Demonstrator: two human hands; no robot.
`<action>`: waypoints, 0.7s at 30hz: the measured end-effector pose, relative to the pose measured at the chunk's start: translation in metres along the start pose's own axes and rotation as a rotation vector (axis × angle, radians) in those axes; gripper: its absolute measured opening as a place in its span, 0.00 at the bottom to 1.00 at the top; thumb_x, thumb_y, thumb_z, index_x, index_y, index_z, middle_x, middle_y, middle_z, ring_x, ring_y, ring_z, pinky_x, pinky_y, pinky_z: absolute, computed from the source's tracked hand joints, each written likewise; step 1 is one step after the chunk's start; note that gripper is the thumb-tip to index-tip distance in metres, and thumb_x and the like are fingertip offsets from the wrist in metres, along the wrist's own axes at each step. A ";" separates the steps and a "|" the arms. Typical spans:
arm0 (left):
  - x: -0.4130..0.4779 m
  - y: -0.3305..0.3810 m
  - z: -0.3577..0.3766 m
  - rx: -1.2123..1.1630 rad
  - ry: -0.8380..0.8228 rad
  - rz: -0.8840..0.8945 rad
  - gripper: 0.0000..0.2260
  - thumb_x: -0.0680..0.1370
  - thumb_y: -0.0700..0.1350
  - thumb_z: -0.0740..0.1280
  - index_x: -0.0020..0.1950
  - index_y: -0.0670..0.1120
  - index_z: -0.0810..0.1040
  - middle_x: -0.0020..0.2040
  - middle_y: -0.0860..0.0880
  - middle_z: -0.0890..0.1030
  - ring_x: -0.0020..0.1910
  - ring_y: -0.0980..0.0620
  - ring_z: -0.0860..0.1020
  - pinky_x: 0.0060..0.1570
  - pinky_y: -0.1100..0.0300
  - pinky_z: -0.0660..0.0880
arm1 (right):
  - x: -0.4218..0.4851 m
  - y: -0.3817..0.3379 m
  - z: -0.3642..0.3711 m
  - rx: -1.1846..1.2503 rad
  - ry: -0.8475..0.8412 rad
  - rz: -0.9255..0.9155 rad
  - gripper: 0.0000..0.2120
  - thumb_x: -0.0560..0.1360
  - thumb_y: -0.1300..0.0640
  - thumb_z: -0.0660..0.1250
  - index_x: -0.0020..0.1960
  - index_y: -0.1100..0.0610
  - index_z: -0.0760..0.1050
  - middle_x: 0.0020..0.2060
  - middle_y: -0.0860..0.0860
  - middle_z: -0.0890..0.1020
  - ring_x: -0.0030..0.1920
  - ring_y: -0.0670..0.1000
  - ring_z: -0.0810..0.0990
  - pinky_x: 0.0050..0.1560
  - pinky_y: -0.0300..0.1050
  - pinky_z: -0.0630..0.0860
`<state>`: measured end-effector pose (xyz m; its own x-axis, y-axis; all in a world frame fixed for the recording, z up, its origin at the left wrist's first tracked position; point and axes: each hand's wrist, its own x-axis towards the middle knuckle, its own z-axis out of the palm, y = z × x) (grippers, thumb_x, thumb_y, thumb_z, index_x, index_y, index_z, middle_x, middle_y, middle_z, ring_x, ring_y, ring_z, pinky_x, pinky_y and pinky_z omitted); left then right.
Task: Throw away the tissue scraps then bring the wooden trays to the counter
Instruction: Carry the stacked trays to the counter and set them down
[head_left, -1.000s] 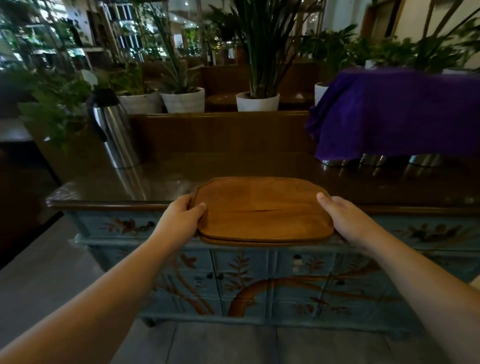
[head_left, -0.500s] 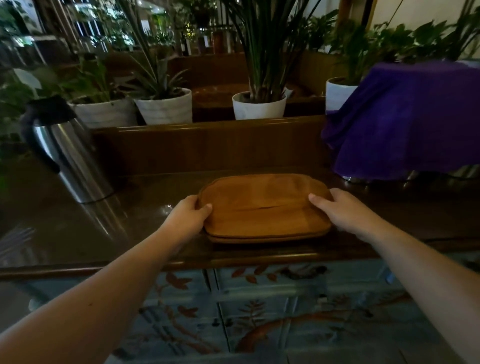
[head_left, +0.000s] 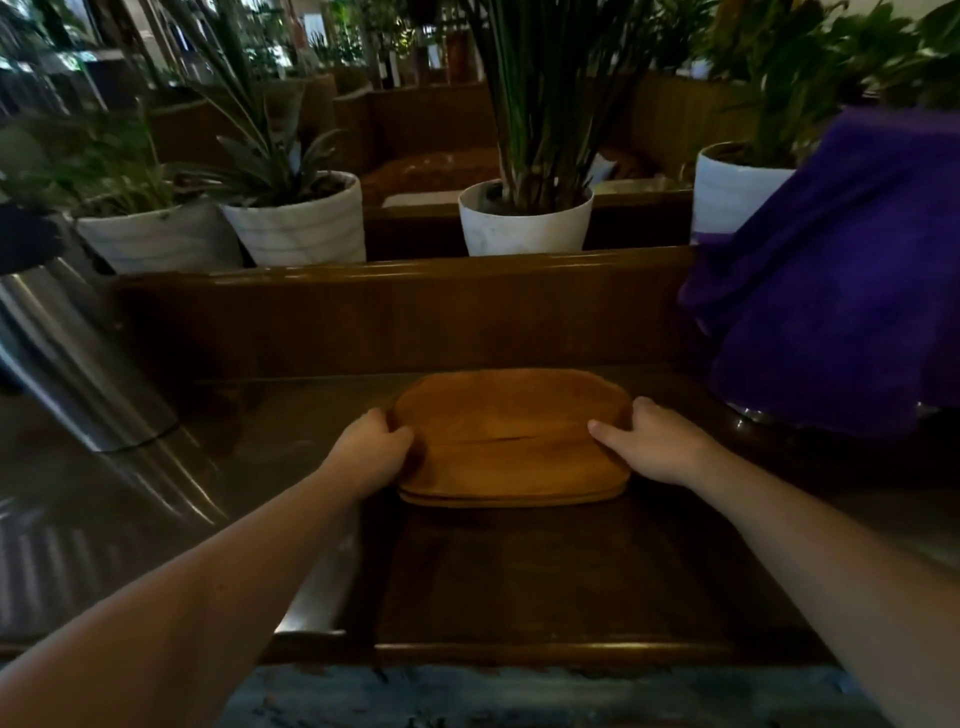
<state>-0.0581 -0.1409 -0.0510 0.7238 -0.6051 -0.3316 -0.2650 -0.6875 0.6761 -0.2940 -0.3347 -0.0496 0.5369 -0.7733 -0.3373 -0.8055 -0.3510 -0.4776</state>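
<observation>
Two stacked wooden trays (head_left: 511, 441), oblong and orange-brown, lie flat on the dark glossy counter (head_left: 519, 582), near its raised wooden back. My left hand (head_left: 371, 452) grips the stack's left edge, thumb on top. My right hand (head_left: 652, 441) holds the right edge, thumb laid over the top tray. No tissue scraps are in view.
A steel thermos jug (head_left: 67, 353) stands on the counter at left. A purple cloth (head_left: 841, 291) covers metal items at right. White plant pots (head_left: 524, 218) line the ledge behind the wooden back panel (head_left: 405, 317). The blue painted cabinet front (head_left: 519, 696) is below.
The trays have moved from the counter's front edge further in toward the back panel, both hands still on them. I have come closer to the counter.
</observation>
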 end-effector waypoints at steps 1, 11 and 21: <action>0.005 0.003 0.002 0.019 0.005 0.007 0.15 0.79 0.48 0.62 0.64 0.45 0.70 0.46 0.48 0.77 0.41 0.52 0.78 0.31 0.61 0.73 | 0.006 0.000 -0.001 -0.015 0.000 0.009 0.39 0.74 0.32 0.57 0.72 0.59 0.60 0.53 0.52 0.73 0.51 0.53 0.77 0.48 0.51 0.76; 0.027 0.015 0.007 0.155 0.045 0.047 0.12 0.79 0.51 0.62 0.59 0.46 0.70 0.44 0.49 0.76 0.39 0.54 0.78 0.30 0.63 0.70 | 0.034 -0.009 -0.009 -0.086 -0.031 -0.004 0.37 0.77 0.36 0.56 0.74 0.62 0.58 0.70 0.58 0.69 0.65 0.58 0.72 0.59 0.51 0.72; 0.030 0.013 0.005 0.231 0.002 0.071 0.13 0.78 0.52 0.64 0.57 0.45 0.71 0.58 0.41 0.75 0.47 0.48 0.78 0.41 0.57 0.76 | 0.034 -0.010 -0.011 -0.131 -0.014 0.017 0.37 0.77 0.36 0.55 0.75 0.61 0.57 0.70 0.58 0.69 0.65 0.59 0.72 0.60 0.52 0.73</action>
<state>-0.0428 -0.1699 -0.0550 0.6997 -0.6543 -0.2870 -0.4537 -0.7172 0.5290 -0.2702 -0.3633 -0.0469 0.5255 -0.7725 -0.3565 -0.8400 -0.4044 -0.3618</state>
